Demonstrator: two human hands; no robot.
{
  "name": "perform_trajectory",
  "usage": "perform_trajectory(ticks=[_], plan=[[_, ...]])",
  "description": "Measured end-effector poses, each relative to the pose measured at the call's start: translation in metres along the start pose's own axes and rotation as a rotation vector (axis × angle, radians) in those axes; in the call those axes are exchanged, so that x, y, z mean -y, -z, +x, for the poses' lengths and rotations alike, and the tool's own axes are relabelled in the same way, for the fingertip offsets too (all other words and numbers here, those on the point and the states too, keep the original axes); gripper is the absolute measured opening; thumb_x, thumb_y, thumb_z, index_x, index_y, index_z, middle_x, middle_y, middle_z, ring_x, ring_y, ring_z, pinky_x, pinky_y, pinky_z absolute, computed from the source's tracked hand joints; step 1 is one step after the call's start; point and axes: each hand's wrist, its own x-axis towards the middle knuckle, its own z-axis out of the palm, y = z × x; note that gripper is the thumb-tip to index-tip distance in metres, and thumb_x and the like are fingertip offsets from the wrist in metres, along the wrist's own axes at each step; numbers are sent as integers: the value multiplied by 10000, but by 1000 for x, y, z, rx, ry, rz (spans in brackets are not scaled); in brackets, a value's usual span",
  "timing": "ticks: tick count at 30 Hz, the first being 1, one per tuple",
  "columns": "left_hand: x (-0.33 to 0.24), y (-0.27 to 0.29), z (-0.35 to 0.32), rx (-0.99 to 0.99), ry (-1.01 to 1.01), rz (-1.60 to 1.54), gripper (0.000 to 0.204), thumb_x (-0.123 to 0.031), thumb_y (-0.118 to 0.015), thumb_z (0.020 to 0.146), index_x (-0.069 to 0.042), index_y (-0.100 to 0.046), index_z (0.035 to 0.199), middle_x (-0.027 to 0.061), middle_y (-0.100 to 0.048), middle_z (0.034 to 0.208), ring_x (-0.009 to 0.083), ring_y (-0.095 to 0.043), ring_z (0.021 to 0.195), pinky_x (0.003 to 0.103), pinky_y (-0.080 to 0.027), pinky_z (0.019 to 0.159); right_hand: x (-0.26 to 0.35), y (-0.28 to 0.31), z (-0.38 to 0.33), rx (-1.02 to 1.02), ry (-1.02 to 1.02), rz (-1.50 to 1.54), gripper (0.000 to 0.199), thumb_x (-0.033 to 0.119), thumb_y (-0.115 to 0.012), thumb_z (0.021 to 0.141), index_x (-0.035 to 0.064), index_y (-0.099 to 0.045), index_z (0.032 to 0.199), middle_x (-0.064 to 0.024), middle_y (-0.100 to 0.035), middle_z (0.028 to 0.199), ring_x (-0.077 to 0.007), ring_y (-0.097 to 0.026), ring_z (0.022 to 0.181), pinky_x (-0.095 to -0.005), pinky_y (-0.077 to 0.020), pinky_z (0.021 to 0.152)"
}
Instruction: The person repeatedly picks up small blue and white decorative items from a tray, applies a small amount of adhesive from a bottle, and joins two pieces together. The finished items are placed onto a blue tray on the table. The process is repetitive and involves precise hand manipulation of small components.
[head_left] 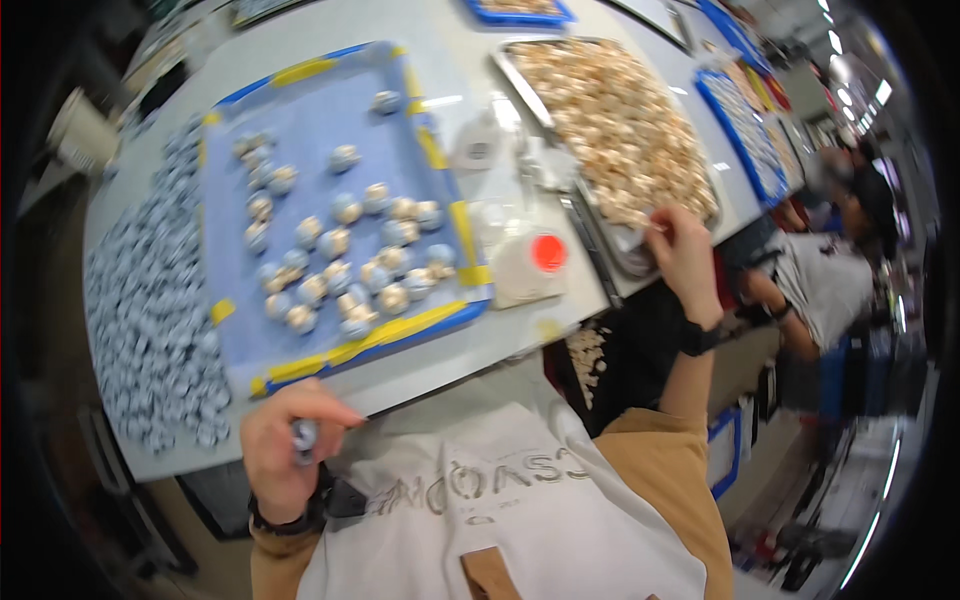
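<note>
My left hand (283, 455) is held near the table's front edge at the left, with its fingers curled round a small grey-blue rounded piece (304, 438). My right hand (686, 262) is at the near end of a metal tray (524, 84) heaped with small cream and brown pieces (630, 125). Its thumb and fingertips are pinched together; whatever is between them is too small to make out. In front of me lies a blue-rimmed tray (290, 110) edged with yellow tape. Several two-tone balls (345, 208), part grey-blue and part cream, are scattered on its lining.
Many loose grey-blue pieces (155, 320) cover the table's left side. Between the trays stand a translucent container with a red disc (549, 253) and a white bottle (477, 143). Another blue tray (745, 135) lies at the right. A co-worker in a light shirt (820, 285) is beyond it.
</note>
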Motion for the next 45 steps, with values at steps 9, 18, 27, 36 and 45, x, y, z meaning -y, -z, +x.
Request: perform_trajectory(ticks=[9, 18, 27, 36, 45], plan=[[23, 8, -13, -7, 293, -84, 552, -296, -671, 778, 63, -476, 1149, 36, -515, 657, 77, -463, 529, 191, -350, 473, 78, 30, -38, -286, -23, 531, 217, -47, -602, 749, -8, -628, 960, -103, -561, 846, -154, -564, 672, -268, -461, 609], [13, -26, 8, 72, 317, 9, 544, -383, -655, 792, 24, -516, 1125, 60, -577, 787, 63, -468, 619, 191, -350, 536, 134, 22, -35, -158, 247, 463, 280, -54, -683, 649, 15, -637, 917, -115, -607, 894, -229, -613, 765, -288, -495, 654], [24, -23, 7, 108, 199, 46, 531, -362, -595, 842, 13, -490, 1204, 77, -570, 841, 55, -438, 572, 179, -323, 477, 137, 9, -6, 3, 502, 221, 238, -16, -656, 671, 42, -624, 899, -76, -573, 839, -229, -548, 737, -324, -460, 639], [23, -26, 7, 30, 211, -164, 418, -149, -669, 786, 25, -508, 1130, 115, -604, 960, 100, -533, 818, 219, -409, 711, 136, 8, -6, 66, 491, 172, 233, 1, -663, 675, 58, -626, 898, -71, -570, 828, -230, -532, 733, -326, -446, 636], [30, -20, 7, 4, 154, -85, 369, -168, -701, 767, 8, -538, 1047, 106, -630, 944, 63, -490, 716, 200, -396, 661, 131, 5, -15, -21, 440, 234, 207, -16, -679, 659, 40, -605, 844, -87, -567, 823, -242, -547, 727, -322, -452, 629]])
